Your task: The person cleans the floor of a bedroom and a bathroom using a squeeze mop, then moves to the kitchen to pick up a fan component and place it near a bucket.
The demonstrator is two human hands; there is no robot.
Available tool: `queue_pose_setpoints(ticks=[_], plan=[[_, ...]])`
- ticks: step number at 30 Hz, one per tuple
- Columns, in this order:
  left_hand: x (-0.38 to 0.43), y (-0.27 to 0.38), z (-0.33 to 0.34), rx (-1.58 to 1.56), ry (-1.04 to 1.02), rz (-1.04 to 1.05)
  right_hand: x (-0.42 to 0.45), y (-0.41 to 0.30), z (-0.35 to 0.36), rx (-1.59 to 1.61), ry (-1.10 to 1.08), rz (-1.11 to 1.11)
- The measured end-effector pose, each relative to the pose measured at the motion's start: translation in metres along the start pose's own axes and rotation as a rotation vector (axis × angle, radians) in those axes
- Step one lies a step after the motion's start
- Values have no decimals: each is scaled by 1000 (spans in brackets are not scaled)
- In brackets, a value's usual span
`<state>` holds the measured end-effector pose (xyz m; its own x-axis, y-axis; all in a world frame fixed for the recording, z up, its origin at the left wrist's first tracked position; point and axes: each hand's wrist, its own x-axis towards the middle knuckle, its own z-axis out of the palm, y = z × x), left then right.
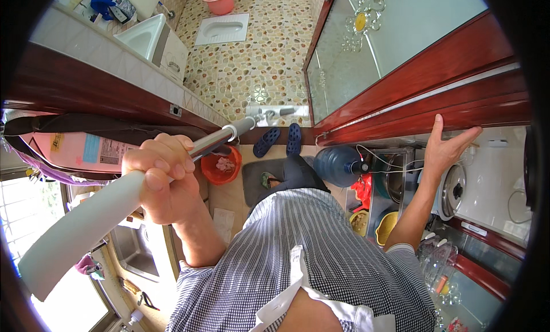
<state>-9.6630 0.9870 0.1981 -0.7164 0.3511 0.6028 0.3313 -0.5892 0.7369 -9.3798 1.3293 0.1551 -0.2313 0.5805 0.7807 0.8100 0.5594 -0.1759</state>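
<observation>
My left hand (165, 173) is wrapped around the pole of a long-handled floor tool, probably a mop (240, 127). Its thick pale grip (81, 233) sticks out behind my fist towards the lower left. The metal pole slants away to a head (279, 111) low at the bathroom threshold; what kind of head it is, I cannot tell. Out to the right, my right hand (449, 149) is empty with its thumb and fingers spread. Its fingertips are against or very close to the red wooden door frame (472, 111); contact is unclear.
Blue clogs (294, 139) lie at the doorway, with a squat toilet (223, 29) and pink bucket (219, 0) beyond. An orange-red basin (232, 173) stands left of the grey mat (255, 177). A water bottle (337, 165) and metal rack (386, 188) are on the right.
</observation>
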Motion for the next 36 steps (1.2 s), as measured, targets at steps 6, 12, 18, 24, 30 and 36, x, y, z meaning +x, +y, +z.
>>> queue_pose_setpoints(ticks=[6,12,18,24,30,36], plan=[[9,18,-8,-65,-10,90,-3,0,-4,-2,37,-13],[25,26,-12,-63,-20,146,-3,-3,-3,83,66,23],[45,1,-15,-54,27,146,-1,-6,6,43,123,46],[81,-56,-17,21,115,108,16,-61,6,372,423,-49],[136,-148,-27,48,213,53,35,-136,137,916,-96,192],[221,-239,-45,120,251,-35,110,-209,338,760,-437,2]])
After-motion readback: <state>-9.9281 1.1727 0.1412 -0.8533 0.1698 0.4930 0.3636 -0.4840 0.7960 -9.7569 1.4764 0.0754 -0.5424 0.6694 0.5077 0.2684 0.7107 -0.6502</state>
